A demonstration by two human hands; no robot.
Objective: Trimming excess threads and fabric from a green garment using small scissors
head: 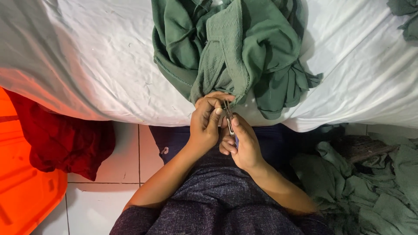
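Note:
A crumpled green garment (pixel 235 48) lies on a white-covered table (pixel 96 65) and hangs over its near edge. My left hand (pixel 207 122) pinches the lower edge of the green cloth between thumb and fingers. My right hand (pixel 241 146) holds a small metal thread snipper (pixel 229 118), with its blades pointing up at the pinched edge of the cloth, right beside my left fingers. Both hands are close together above my lap.
A dark red cloth (pixel 61 139) hangs at the left over an orange plastic bin (pixel 21 182). A heap of green garments (pixel 370 182) lies on the floor at the right. White floor tiles (pixel 126 152) show below the table. Another green piece (pixel 407 17) sits at the top right.

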